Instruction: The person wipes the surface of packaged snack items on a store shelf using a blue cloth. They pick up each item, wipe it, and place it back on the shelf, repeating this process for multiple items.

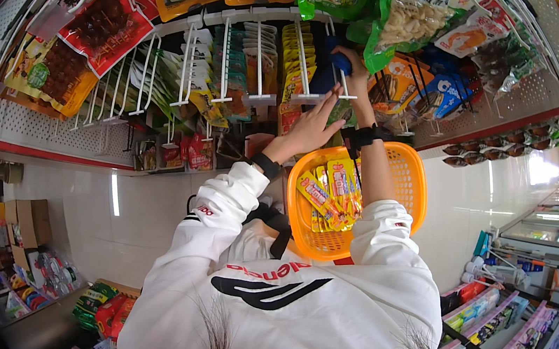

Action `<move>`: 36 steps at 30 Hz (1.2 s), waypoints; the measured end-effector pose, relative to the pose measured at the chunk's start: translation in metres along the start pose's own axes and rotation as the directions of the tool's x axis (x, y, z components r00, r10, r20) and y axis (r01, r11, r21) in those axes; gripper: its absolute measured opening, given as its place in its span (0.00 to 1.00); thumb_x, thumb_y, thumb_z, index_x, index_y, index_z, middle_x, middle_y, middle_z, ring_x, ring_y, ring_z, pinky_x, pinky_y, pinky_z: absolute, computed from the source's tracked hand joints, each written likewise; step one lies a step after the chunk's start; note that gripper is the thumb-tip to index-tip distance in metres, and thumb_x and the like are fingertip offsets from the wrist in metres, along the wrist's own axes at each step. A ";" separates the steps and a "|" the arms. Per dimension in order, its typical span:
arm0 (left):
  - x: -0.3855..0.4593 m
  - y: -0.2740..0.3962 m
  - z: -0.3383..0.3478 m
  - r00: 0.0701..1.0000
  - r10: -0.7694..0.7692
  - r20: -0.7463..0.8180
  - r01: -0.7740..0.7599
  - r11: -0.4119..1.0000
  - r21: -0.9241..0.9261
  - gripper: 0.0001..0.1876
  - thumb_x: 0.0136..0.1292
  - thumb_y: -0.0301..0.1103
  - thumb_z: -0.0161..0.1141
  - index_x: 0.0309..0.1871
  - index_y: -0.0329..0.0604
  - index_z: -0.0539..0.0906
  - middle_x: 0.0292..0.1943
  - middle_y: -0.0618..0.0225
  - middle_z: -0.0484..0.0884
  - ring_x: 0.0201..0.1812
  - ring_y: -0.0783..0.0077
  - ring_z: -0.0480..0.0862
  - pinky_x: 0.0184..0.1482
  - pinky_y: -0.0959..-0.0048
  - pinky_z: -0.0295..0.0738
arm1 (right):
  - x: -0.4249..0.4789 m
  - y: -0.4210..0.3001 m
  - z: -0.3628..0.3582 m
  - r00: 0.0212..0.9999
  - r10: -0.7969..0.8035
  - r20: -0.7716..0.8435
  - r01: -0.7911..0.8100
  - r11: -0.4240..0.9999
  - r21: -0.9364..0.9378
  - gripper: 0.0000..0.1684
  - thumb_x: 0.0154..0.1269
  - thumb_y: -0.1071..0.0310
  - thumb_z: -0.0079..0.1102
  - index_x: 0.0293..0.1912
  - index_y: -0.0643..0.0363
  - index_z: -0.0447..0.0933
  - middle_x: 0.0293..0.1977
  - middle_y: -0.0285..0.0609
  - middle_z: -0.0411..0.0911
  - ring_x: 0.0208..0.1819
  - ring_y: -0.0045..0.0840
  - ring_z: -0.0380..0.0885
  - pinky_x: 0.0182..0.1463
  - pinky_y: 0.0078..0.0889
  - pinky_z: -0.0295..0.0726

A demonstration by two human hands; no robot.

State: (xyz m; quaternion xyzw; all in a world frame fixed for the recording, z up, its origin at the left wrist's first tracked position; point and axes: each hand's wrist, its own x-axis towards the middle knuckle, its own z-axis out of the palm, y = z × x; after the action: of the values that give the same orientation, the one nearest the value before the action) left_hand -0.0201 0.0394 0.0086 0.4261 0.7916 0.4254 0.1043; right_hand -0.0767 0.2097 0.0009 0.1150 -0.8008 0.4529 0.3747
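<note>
My right hand (pixel 356 81) reaches up among the display hooks, its fingers closed around a dark blue item (pixel 338 58) that looks like a cloth or soft packet. Just left of it, my left hand (pixel 313 128) has its fingers stretched out and apart, with the fingertips at the front end of a white metal hook (pixel 338 71). Nothing is held in that hand. Yellow snack packets (pixel 303 56) hang in a row on the hook to the left. Below my right forearm is an orange plastic basket (pixel 409 186), with several yellow snack packets (pixel 330 192) lying inside.
Green-edged bags of pale food (pixel 410 25) hang close above my right hand. Red bags (pixel 105 27) and yellow bags (pixel 51 75) hang at the left. White prongs project from the pegboard rack (pixel 67 138). Mops and brushes (pixel 501 262) stand at the right beside shelves of goods.
</note>
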 end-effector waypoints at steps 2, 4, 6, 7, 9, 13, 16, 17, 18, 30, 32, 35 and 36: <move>-0.002 0.001 0.004 1.000 -0.021 -0.003 0.021 1.000 0.017 0.37 0.67 0.40 0.48 0.72 0.43 0.41 0.72 0.55 0.44 0.59 0.53 0.69 0.58 0.62 0.67 | -0.008 -0.017 -0.012 0.993 0.079 0.084 -0.080 0.997 0.009 0.24 0.42 0.82 0.56 0.44 0.60 0.74 0.40 0.45 0.75 0.42 0.35 0.74 0.48 0.29 0.71; -0.001 -0.003 0.015 0.998 -0.067 -0.012 0.067 0.996 -0.066 0.38 0.66 0.36 0.50 0.72 0.44 0.39 0.71 0.51 0.44 0.49 0.55 0.77 0.54 0.63 0.70 | -0.010 -0.035 -0.020 0.983 0.100 0.152 -0.102 0.995 0.005 0.21 0.45 0.81 0.56 0.44 0.60 0.75 0.40 0.43 0.75 0.40 0.32 0.73 0.45 0.30 0.72; 0.001 0.000 0.030 0.991 -0.021 -0.134 0.008 0.995 -0.095 0.40 0.64 0.32 0.52 0.72 0.43 0.38 0.71 0.48 0.43 0.42 0.57 0.78 0.52 0.65 0.71 | -0.018 -0.042 -0.023 0.971 0.173 0.163 -0.184 0.981 0.054 0.20 0.48 0.82 0.54 0.44 0.60 0.75 0.40 0.42 0.75 0.40 0.32 0.73 0.44 0.30 0.72; 0.002 0.003 0.036 0.981 0.002 -0.194 -0.024 0.994 -0.108 0.41 0.63 0.30 0.53 0.72 0.42 0.38 0.71 0.46 0.43 0.38 0.59 0.79 0.51 0.66 0.72 | -0.022 -0.045 -0.025 0.964 0.209 0.167 -0.224 0.971 0.078 0.19 0.49 0.82 0.53 0.44 0.60 0.75 0.40 0.42 0.75 0.40 0.32 0.73 0.44 0.30 0.71; 0.003 0.003 0.043 0.970 0.028 -0.240 -0.047 0.996 -0.078 0.43 0.62 0.29 0.54 0.71 0.41 0.36 0.70 0.45 0.43 0.41 0.56 0.79 0.49 0.65 0.73 | -0.030 -0.049 -0.031 0.934 0.292 0.205 -0.318 0.942 0.105 0.21 0.53 0.86 0.49 0.46 0.59 0.75 0.43 0.40 0.75 0.44 0.29 0.73 0.50 0.28 0.69; 0.006 -0.002 0.046 0.968 0.039 -0.249 -0.083 0.983 -0.166 0.45 0.61 0.28 0.54 0.71 0.44 0.31 0.69 0.42 0.47 0.43 0.57 0.79 0.46 0.64 0.75 | -0.040 -0.058 -0.034 0.936 0.299 0.185 -0.323 0.940 0.113 0.22 0.55 0.88 0.43 0.46 0.58 0.75 0.43 0.41 0.75 0.46 0.31 0.72 0.53 0.29 0.68; 0.009 -0.004 0.040 0.986 -0.050 -0.157 -0.003 0.947 -0.322 0.48 0.61 0.27 0.53 0.70 0.47 0.25 0.68 0.40 0.48 0.42 0.59 0.80 0.44 0.66 0.75 | -0.037 -0.062 -0.038 0.916 0.336 0.217 -0.365 0.925 0.108 0.21 0.56 0.88 0.43 0.46 0.59 0.75 0.44 0.41 0.75 0.46 0.30 0.73 0.53 0.28 0.69; 0.009 -0.005 0.038 0.988 -0.044 -0.150 -0.009 0.942 -0.336 0.50 0.61 0.26 0.52 0.69 0.49 0.21 0.68 0.39 0.47 0.41 0.60 0.81 0.43 0.67 0.76 | -0.037 -0.062 -0.040 0.912 0.338 0.231 -0.374 0.918 0.135 0.21 0.56 0.88 0.43 0.45 0.59 0.75 0.44 0.40 0.75 0.46 0.29 0.73 0.53 0.28 0.69; 0.010 -0.003 0.037 0.987 -0.053 -0.152 -0.005 0.932 -0.361 0.50 0.61 0.26 0.52 0.68 0.49 0.20 0.69 0.39 0.46 0.41 0.61 0.81 0.42 0.68 0.76 | -0.037 -0.062 -0.043 0.909 0.338 0.244 -0.381 0.911 0.157 0.21 0.56 0.88 0.43 0.45 0.60 0.75 0.44 0.40 0.75 0.46 0.29 0.73 0.53 0.28 0.69; 0.017 0.007 0.037 0.989 -0.148 -0.011 0.129 0.895 -0.426 0.49 0.62 0.27 0.51 0.68 0.45 0.21 0.50 0.47 0.73 0.37 0.63 0.82 0.40 0.70 0.76 | -0.067 -0.077 -0.044 0.784 0.611 0.114 -0.583 0.660 0.474 0.35 0.50 0.86 0.43 0.59 0.53 0.67 0.57 0.44 0.67 0.56 0.33 0.68 0.56 0.30 0.68; 0.014 -0.010 0.045 0.994 -0.063 -0.094 0.036 0.965 -0.259 0.47 0.62 0.28 0.52 0.70 0.43 0.25 0.57 0.45 0.65 0.39 0.62 0.82 0.43 0.69 0.76 | -0.077 -0.083 -0.036 0.729 0.672 0.128 -0.623 0.575 0.529 0.35 0.51 0.85 0.44 0.60 0.53 0.67 0.56 0.46 0.67 0.55 0.33 0.68 0.57 0.30 0.68; -0.003 -0.016 0.056 0.996 -0.084 0.006 0.084 0.987 -0.133 0.43 0.63 0.32 0.53 0.71 0.41 0.34 0.66 0.46 0.50 0.49 0.57 0.77 0.49 0.67 0.74 | -0.101 -0.079 -0.036 0.686 0.711 0.151 -0.674 0.544 0.500 0.33 0.54 0.80 0.49 0.62 0.57 0.64 0.55 0.45 0.67 0.56 0.32 0.66 0.59 0.30 0.66; -0.011 -0.008 0.052 0.984 -0.136 0.113 0.147 0.985 -0.095 0.42 0.63 0.32 0.53 0.71 0.41 0.35 0.66 0.45 0.51 0.51 0.56 0.76 0.50 0.66 0.74 | -0.112 -0.079 -0.042 0.664 0.731 0.154 -0.695 0.529 0.486 0.32 0.54 0.80 0.50 0.61 0.58 0.64 0.55 0.45 0.68 0.56 0.32 0.66 0.59 0.30 0.66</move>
State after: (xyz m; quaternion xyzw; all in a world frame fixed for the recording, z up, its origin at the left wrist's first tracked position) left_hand 0.0093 0.0591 -0.0323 0.3849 0.7901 0.4339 0.1981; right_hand 0.0628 0.1818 -0.0147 -0.1437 -0.6150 0.7626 0.1397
